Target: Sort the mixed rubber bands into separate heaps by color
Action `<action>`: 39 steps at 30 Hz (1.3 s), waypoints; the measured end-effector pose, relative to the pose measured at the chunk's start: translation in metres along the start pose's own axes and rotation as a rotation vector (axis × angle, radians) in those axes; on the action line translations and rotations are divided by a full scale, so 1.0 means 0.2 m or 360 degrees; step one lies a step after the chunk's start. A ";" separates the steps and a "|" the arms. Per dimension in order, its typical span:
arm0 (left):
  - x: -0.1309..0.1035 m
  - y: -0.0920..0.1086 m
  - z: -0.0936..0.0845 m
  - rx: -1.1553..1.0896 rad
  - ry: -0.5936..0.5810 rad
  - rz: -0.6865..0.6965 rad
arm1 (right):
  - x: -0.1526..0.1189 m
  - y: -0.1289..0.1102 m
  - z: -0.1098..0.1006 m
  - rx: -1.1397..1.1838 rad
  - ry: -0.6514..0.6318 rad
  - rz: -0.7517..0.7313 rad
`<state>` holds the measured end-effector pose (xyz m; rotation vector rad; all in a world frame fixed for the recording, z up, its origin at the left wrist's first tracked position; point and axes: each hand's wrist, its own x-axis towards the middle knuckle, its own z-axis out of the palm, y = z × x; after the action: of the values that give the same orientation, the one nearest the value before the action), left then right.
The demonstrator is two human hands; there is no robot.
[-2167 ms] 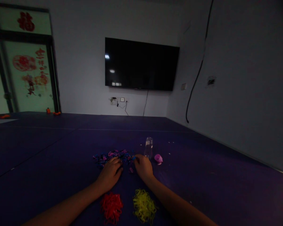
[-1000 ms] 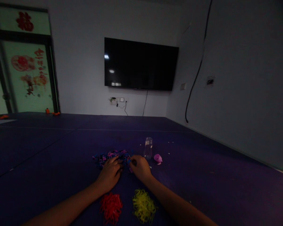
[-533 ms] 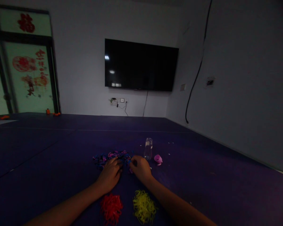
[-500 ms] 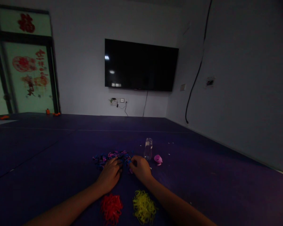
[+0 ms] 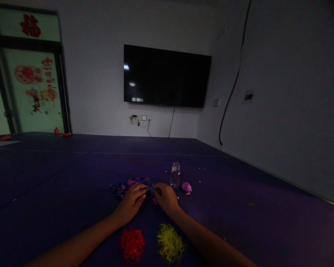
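A heap of small mixed rubber bands [image 5: 128,184], blue, pink and black, lies on the purple surface [image 5: 58,193] ahead of me. My left hand [image 5: 130,202] rests at the heap's near edge, fingertips pinched toward the right hand. My right hand [image 5: 165,198] pinches a small blue band [image 5: 153,190] at its fingertips. Both hands meet at that band. Nearer to me sit a red pile of bands [image 5: 131,244] and a yellow pile of bands [image 5: 169,245], between my forearms.
A small clear bottle [image 5: 175,175] stands just beyond my right hand, with a pink cap [image 5: 186,187] lying to its right. A black screen [image 5: 165,76] hangs on the far wall. A glass door [image 5: 30,89] is at the far left.
My right hand has drifted slightly left toward the heap. My left fingertips have lifted and come together with the right hand's at the blue band.
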<state>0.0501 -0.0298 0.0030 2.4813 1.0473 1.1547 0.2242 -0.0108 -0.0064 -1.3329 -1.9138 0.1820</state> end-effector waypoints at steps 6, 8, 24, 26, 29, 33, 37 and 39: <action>0.01 0.03 -0.03 -0.0244 -0.0081 -0.0086 | 0.00 0.03 0.02 0.0183 -0.0055 -0.0099; 0.01 0.04 -0.03 -0.0272 -0.0098 -0.0102 | 0.00 0.04 0.02 0.0218 -0.0055 -0.0145; 0.00 0.03 -0.02 -0.0153 -0.0153 -0.0004 | 0.00 0.02 0.02 0.0293 -0.0071 -0.0235; 0.00 0.03 -0.02 -0.0141 -0.0145 0.0023 | 0.00 0.02 0.01 0.0301 -0.0071 -0.0249; 0.00 0.02 -0.01 -0.0144 -0.0128 0.0039 | 0.00 0.01 0.01 0.0297 -0.0064 -0.0250; 0.00 0.01 -0.01 -0.0152 -0.0089 0.0021 | 0.00 0.01 0.01 0.0278 -0.0063 -0.0262; 0.00 0.02 -0.01 -0.0162 0.0042 0.0000 | -0.01 0.01 0.01 0.0300 -0.0075 -0.0338; 0.00 0.02 -0.01 -0.0176 0.0061 0.0009 | -0.01 0.02 0.01 0.0301 -0.0077 -0.0343</action>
<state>0.0508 -0.0341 0.0062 2.3877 0.9595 1.2317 0.2250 -0.0099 -0.0104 -0.9990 -2.0107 0.2813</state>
